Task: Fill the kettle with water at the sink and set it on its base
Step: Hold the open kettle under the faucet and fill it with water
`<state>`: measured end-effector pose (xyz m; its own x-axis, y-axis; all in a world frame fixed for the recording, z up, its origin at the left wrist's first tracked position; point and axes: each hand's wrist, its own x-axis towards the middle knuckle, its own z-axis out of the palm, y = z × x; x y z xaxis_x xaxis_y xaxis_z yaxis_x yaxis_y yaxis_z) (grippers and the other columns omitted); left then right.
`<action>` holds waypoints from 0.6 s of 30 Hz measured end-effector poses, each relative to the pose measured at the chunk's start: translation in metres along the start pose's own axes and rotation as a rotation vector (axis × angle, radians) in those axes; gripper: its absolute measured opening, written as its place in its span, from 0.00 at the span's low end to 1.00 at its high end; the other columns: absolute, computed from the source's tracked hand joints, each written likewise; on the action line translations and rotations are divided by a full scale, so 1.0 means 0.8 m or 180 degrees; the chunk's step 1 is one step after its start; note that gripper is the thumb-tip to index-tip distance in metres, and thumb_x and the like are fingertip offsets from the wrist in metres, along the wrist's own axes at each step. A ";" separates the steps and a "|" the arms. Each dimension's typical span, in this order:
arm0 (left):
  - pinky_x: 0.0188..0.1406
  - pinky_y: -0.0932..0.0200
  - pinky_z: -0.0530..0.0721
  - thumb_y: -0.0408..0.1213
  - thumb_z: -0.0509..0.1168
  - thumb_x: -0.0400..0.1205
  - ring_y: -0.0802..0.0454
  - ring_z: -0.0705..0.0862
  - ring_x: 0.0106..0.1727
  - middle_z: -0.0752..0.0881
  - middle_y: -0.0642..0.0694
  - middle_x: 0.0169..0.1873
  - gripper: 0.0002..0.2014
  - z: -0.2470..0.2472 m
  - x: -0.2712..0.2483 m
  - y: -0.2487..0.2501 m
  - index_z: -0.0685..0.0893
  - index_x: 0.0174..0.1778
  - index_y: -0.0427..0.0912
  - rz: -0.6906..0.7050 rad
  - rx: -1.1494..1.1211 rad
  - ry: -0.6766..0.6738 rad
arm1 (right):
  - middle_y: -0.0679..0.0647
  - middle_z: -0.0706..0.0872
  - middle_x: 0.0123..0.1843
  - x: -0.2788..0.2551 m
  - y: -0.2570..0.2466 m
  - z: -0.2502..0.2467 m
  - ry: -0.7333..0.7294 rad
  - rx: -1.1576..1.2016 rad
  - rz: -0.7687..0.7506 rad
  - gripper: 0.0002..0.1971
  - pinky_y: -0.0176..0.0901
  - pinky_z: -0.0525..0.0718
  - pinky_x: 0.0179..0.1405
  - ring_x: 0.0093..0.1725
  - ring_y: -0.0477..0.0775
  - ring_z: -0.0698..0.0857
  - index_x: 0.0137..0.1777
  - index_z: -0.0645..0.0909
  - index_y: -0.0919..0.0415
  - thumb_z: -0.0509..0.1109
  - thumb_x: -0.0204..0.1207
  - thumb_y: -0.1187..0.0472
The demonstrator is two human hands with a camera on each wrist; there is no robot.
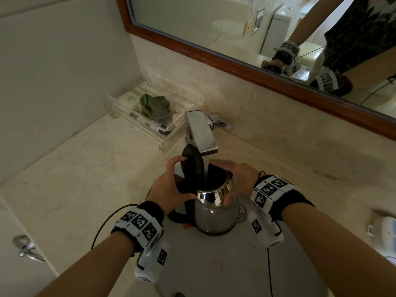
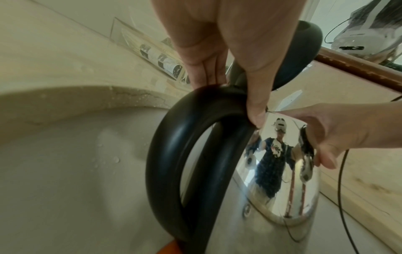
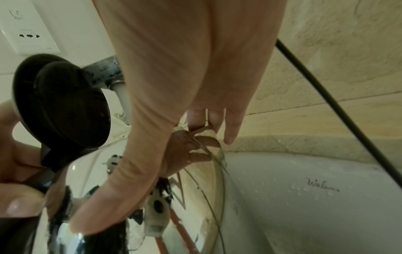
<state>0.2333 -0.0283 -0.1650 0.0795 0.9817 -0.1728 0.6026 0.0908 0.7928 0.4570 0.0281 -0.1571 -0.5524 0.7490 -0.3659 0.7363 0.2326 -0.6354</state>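
A stainless steel kettle (image 1: 216,213) stands in the white sink basin (image 1: 214,264) under the square chrome faucet (image 1: 201,131). Its black lid (image 1: 191,166) is tipped up, and a stream of water (image 1: 206,168) runs into the opening. My left hand (image 1: 169,185) grips the top of the black handle (image 2: 174,154), with fingers up against the lid (image 2: 304,56). My right hand (image 1: 237,183) wraps the kettle's upper body near the rim, thumb on the near side. The right wrist view shows the lid (image 3: 63,106) and the stream (image 3: 124,99). No kettle base is in view.
A clear tray (image 1: 162,138) holding a green cloth (image 1: 154,108) sits at the back left of the marble counter. A wood-framed mirror (image 1: 235,67) runs along the back wall. A white device (image 1: 385,232) lies at the right edge, a towel ring (image 1: 25,247) at the lower left.
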 end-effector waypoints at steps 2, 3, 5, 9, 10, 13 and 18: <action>0.48 0.55 0.83 0.32 0.79 0.63 0.50 0.86 0.43 0.87 0.47 0.39 0.45 0.000 0.000 0.000 0.57 0.65 0.63 -0.0004 -0.0003 0.0007 | 0.46 0.67 0.78 0.001 0.001 0.001 0.0004 -0.0002 0.0009 0.57 0.47 0.65 0.77 0.77 0.49 0.66 0.78 0.60 0.41 0.87 0.48 0.54; 0.48 0.55 0.83 0.32 0.79 0.63 0.50 0.86 0.43 0.87 0.46 0.39 0.45 0.000 0.000 0.001 0.57 0.66 0.62 -0.0006 -0.0006 0.0012 | 0.46 0.67 0.78 0.001 0.001 0.001 0.0003 -0.0004 0.0002 0.57 0.48 0.65 0.78 0.77 0.49 0.66 0.78 0.59 0.41 0.88 0.48 0.54; 0.48 0.55 0.83 0.32 0.79 0.63 0.50 0.86 0.43 0.87 0.46 0.39 0.45 0.000 -0.001 0.000 0.57 0.67 0.61 -0.0007 -0.0005 0.0017 | 0.46 0.67 0.78 0.001 0.002 0.001 0.0000 -0.0006 -0.0024 0.57 0.45 0.64 0.77 0.76 0.49 0.66 0.78 0.59 0.42 0.87 0.48 0.54; 0.49 0.54 0.84 0.31 0.79 0.63 0.50 0.86 0.43 0.88 0.46 0.38 0.46 0.001 -0.001 0.000 0.58 0.67 0.61 -0.0020 -0.0024 0.0029 | 0.45 0.66 0.78 -0.001 0.000 -0.001 -0.0006 0.0033 -0.0063 0.57 0.37 0.62 0.71 0.70 0.37 0.63 0.77 0.59 0.42 0.87 0.49 0.56; 0.49 0.54 0.84 0.31 0.79 0.63 0.50 0.86 0.44 0.88 0.46 0.39 0.46 0.001 -0.001 0.000 0.58 0.67 0.61 -0.0021 -0.0028 0.0028 | 0.45 0.66 0.78 -0.001 -0.001 -0.001 -0.0003 0.0035 -0.0075 0.56 0.36 0.61 0.71 0.69 0.36 0.62 0.77 0.59 0.42 0.87 0.49 0.57; 0.50 0.55 0.83 0.31 0.79 0.63 0.50 0.86 0.44 0.88 0.46 0.39 0.45 0.001 -0.001 0.001 0.57 0.67 0.61 -0.0001 -0.0014 0.0024 | 0.46 0.66 0.79 -0.001 -0.001 -0.001 -0.0001 0.0018 -0.0043 0.57 0.37 0.61 0.71 0.70 0.37 0.62 0.78 0.60 0.43 0.87 0.49 0.57; 0.49 0.54 0.84 0.32 0.79 0.63 0.49 0.86 0.44 0.88 0.45 0.40 0.46 0.001 -0.001 0.000 0.57 0.67 0.60 0.0032 0.0034 0.0036 | 0.46 0.67 0.78 -0.002 0.001 0.000 0.0004 0.0011 -0.0030 0.57 0.39 0.63 0.72 0.76 0.49 0.66 0.77 0.59 0.42 0.87 0.49 0.56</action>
<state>0.2340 -0.0293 -0.1656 0.0766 0.9844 -0.1582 0.6102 0.0793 0.7883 0.4579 0.0270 -0.1571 -0.5587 0.7476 -0.3590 0.7298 0.2375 -0.6411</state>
